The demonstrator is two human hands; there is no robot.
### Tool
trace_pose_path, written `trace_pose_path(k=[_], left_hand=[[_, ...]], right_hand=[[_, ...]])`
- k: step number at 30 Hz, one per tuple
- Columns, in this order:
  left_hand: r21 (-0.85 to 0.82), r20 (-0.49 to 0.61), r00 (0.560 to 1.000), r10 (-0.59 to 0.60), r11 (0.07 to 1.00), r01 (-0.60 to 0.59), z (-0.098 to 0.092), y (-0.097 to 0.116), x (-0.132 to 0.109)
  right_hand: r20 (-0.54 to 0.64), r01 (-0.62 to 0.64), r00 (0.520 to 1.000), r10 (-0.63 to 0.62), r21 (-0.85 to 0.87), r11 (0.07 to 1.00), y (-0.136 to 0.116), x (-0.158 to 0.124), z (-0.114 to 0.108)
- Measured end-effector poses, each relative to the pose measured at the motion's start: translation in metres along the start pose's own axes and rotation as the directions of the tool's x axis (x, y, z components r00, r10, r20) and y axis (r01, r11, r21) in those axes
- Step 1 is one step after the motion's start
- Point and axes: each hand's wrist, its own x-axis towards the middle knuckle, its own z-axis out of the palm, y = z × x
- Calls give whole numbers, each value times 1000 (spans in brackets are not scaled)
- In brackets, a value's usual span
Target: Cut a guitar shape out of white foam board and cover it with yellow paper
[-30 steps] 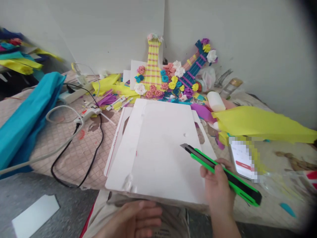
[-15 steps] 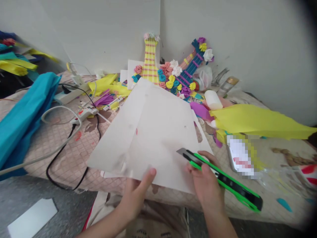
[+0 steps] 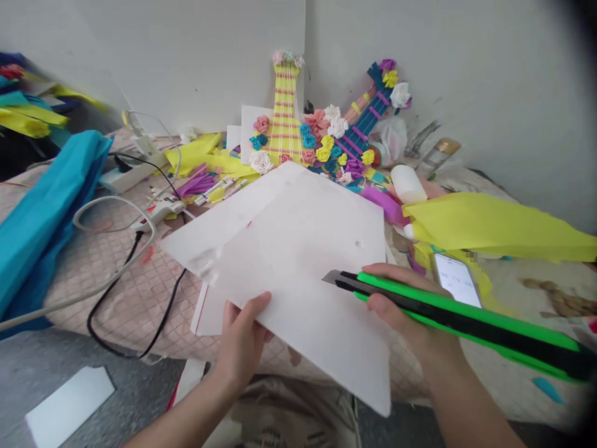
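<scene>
My left hand (image 3: 242,339) grips the near edge of a large white foam sheet (image 3: 298,249), thumb on top, and holds it tilted off the table. A second white sheet (image 3: 208,311) lies under it. My right hand (image 3: 401,305) is closed around a green and black utility knife (image 3: 448,311). The knife's blade tip rests just above the sheet's right part, pointing left.
Two paper guitars with paper roses (image 3: 321,130) lean on the back wall. Yellow crepe paper (image 3: 494,227) and a phone (image 3: 457,280) lie at the right. A glue gun (image 3: 161,211), cables (image 3: 140,274) and a power strip (image 3: 130,174) are at the left, beside blue crepe paper (image 3: 41,218).
My left hand came up from my lap and took the sheet's near edge. The sheet was lifted and turned. The knife swung closer to the camera.
</scene>
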Motion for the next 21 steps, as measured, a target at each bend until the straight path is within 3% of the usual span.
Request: trace_pose_path(k=[2, 4, 11, 16, 21], left_hand=[[-102, -67, 998, -11, 995, 4, -1, 3, 2], [-162, -85, 996, -40, 986, 25, -1, 5, 3], [-123, -173, 979, -105, 989, 84, -2, 4, 4], [-125, -199, 975, -100, 989, 76, -2, 3, 6], [-146, -191, 972, -138, 983, 111, -1, 1, 6]], right_hand=[[121, 16, 993, -11, -39, 999, -2, 8, 4], [164, 20, 986, -17, -15, 1000, -3, 12, 12], [110, -116, 988, 110, 44, 992, -12, 4, 45], [196, -169, 968, 157, 43, 985, -4, -3, 52], [183, -179, 968, 172, 24, 983, 1, -6, 57]])
